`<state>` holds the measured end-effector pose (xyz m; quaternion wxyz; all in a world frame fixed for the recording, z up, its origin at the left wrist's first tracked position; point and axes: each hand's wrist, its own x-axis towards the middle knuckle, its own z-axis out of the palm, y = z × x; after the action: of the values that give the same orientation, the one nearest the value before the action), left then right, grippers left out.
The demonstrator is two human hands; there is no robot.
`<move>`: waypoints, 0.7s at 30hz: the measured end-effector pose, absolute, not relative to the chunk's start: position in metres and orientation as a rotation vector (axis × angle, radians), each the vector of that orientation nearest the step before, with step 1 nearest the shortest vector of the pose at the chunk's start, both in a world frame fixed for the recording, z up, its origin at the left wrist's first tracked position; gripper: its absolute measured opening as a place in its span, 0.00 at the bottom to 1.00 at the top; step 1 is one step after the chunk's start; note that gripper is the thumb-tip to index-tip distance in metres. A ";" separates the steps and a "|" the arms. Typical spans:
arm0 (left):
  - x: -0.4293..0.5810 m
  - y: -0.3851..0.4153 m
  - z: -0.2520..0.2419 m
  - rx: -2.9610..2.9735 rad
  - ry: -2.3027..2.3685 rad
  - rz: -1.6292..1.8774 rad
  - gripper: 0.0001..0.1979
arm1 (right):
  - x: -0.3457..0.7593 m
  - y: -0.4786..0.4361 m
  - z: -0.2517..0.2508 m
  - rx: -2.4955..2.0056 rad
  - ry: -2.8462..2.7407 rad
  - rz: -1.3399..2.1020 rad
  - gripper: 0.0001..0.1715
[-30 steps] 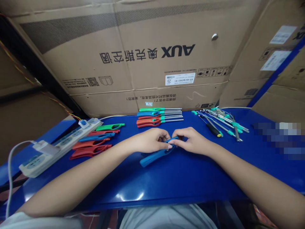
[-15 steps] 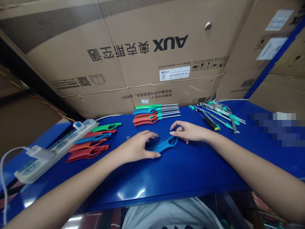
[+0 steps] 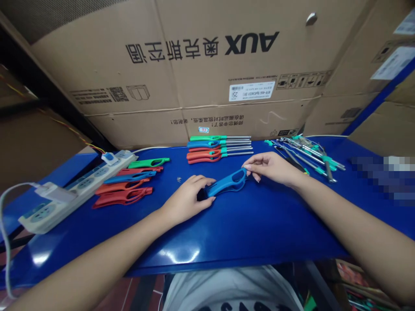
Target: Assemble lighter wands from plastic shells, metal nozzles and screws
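Between the two hands, over the blue tabletop [image 3: 253,233], is a blue handle casing [image 3: 221,185], tilted with its looped end toward the right; whether it touches the surface cannot be told. The right hand [image 3: 274,167] pinches that looped end between thumb and fingertips. The left hand [image 3: 186,198] has its thumb and fingers parted around the other end; any contact there is unclear. Just beyond the left hand lie some tiny metal pieces [image 3: 179,179]. Farther back, lighters with metal tubes [image 3: 202,158] lie side by side near the cardboard [image 3: 194,101]. To the left, green, red, blue and orange casings [image 3: 112,199] lie beside a white power strip [image 3: 86,183]. To the right is a loose pile of metal rods [image 3: 311,157] with green ends.
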<state>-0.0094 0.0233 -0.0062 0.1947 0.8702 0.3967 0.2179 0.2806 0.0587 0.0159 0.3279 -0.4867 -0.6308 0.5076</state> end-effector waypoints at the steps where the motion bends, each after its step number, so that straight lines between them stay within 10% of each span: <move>1: -0.009 0.023 -0.007 2.429 1.108 0.623 0.20 | 0.281 0.059 0.015 -1.259 -1.590 1.338 0.25; 21: -0.012 0.036 -0.019 2.290 1.236 0.824 0.17 | 0.288 0.050 0.022 -1.625 -2.212 1.420 0.29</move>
<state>-0.0124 0.0361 -0.0185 0.2045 0.8212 0.4433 0.2954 0.2883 0.0495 0.0222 0.0259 -0.5256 -0.7155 0.4595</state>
